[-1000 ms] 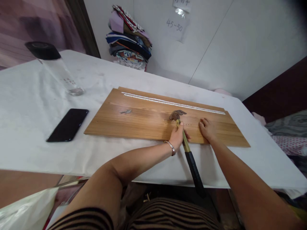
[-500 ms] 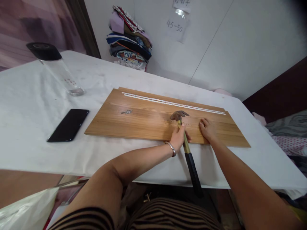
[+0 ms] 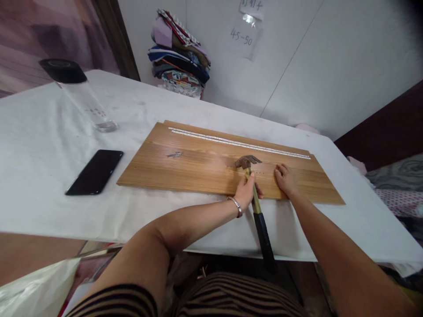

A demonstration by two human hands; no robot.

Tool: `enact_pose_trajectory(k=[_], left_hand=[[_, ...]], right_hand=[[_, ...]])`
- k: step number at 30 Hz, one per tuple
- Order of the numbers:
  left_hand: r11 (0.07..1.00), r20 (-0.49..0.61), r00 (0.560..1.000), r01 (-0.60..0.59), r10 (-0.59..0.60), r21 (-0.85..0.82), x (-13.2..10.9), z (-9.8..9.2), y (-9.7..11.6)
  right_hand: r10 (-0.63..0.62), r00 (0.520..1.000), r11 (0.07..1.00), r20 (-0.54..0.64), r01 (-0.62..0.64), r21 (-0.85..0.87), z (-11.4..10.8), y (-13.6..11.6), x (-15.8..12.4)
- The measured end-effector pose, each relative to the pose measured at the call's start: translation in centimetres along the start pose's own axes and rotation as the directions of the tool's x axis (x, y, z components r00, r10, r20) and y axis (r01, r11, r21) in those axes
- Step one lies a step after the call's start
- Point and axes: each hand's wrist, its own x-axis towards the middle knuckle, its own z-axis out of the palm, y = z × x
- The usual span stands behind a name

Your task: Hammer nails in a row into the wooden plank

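Note:
My left hand (image 3: 245, 193) is wrapped round the upper handle of a claw hammer (image 3: 263, 233) and wears a silver bracelet at the wrist. The hammer's rusty head is over the middle of a wooden board (image 3: 201, 171), its claw pointing right, while the black grip hangs past the table's front edge. On the board to the right rests my right hand (image 3: 287, 179), fingers slightly bent and apart, with nothing visible in them. A row of small dark dots, nails or holes, runs between the hands. Several loose nails (image 3: 174, 154) lie on the board's left part.
Two white measuring strips (image 3: 238, 143) run along the board's far side. A black phone (image 3: 95, 172) and a clear bottle (image 3: 84, 99) with a black lid stand to the left on the white-covered table (image 3: 145, 215). Folded clothes (image 3: 180, 57) are stacked by the wall.
The hammer has dipped slightly toward the board, and its grip end has swung a little left. My right hand stays in place on the board.

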Motion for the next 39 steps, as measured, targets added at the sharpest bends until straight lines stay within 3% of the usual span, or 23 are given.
enact_pose_trajectory(k=[31, 39], left_hand=[[1.0, 0.006, 1.0, -0.006, 0.006, 0.001, 0.26, -0.27, -0.26], [1.0, 0.019, 0.999, -0.027, 0.027, -0.014, 0.46, -0.32, -0.42]], right_hand=[[0.01, 0.999, 1.0, 0.042, -0.009, -0.015, -0.16, -0.17, -0.06], [0.039, 0.999, 0.997, 0.027, -0.041, 0.058, 0.04, -0.61, -0.14]])
